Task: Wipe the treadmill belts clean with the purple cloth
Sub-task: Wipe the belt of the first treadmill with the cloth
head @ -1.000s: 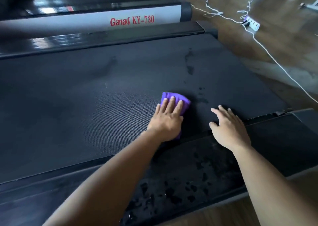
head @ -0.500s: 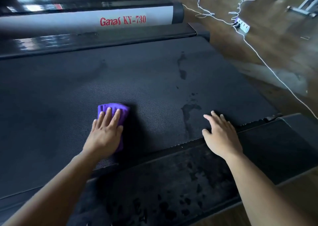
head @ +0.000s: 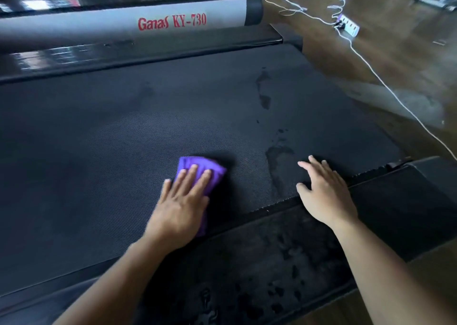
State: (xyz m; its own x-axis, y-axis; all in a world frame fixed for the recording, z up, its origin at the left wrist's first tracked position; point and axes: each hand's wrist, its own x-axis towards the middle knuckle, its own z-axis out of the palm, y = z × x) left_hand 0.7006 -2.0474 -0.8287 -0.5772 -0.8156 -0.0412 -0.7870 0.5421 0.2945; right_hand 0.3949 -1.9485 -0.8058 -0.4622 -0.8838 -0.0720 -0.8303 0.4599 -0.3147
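The black ribbed treadmill belt (head: 123, 132) fills most of the view. My left hand (head: 181, 203) lies flat on a folded purple cloth (head: 197, 167), pressing it onto the belt near its near edge. My right hand (head: 324, 191) rests open and flat on the belt's near edge, to the right of the cloth and apart from it. Dark wet streaks (head: 274, 159) mark the belt between the two hands, and another streak (head: 263, 92) lies farther up.
The near side rail (head: 284, 263) is black and spotted with wet patches. Beyond the belt runs the far rail and a grey bar (head: 99, 25) lettered "Ganas KY-730". On the wooden floor (head: 395, 60) at right lie white cables and a power strip (head: 348, 26).
My left hand slid the cloth left across the belt, then back to the right toward the middle. My right hand stayed planted on the near edge.
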